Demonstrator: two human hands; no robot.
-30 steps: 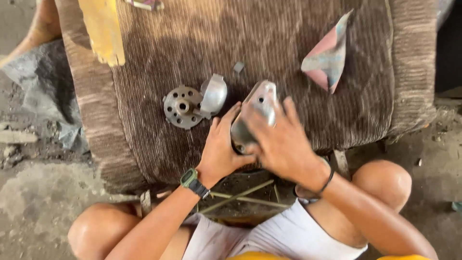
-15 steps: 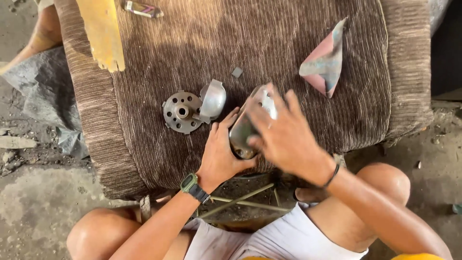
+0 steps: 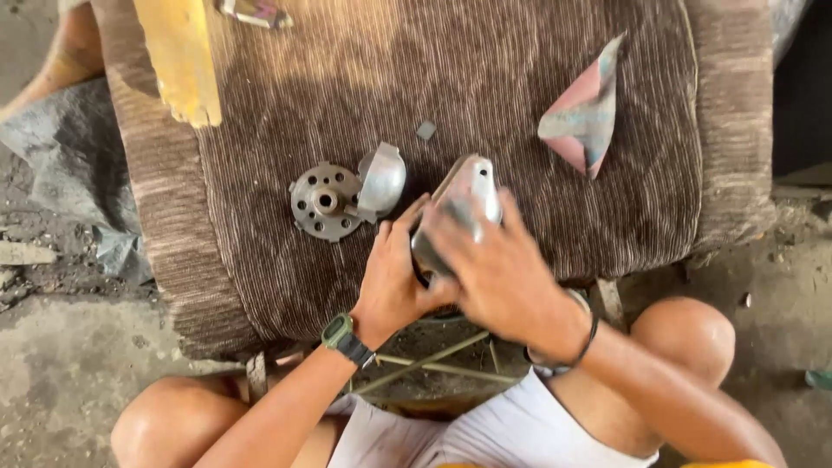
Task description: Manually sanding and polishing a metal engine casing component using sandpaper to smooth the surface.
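Shiny silver metal cover (image 3: 468, 195), tilted, above brown cushion (image 3: 520, 87).

Shiny metal cover (image 3: 465, 195), ribbed cloth cushion (image 3: 520, 78)

One view only, from the wearer's head, looking steeply down and slightly forward over the knees. It sits close: the hands fill the middle, the brown cushion (image 3: 520, 78) spans most of the upper frame, and concrete floor (image 3: 52, 381) shows at the left and right edges.
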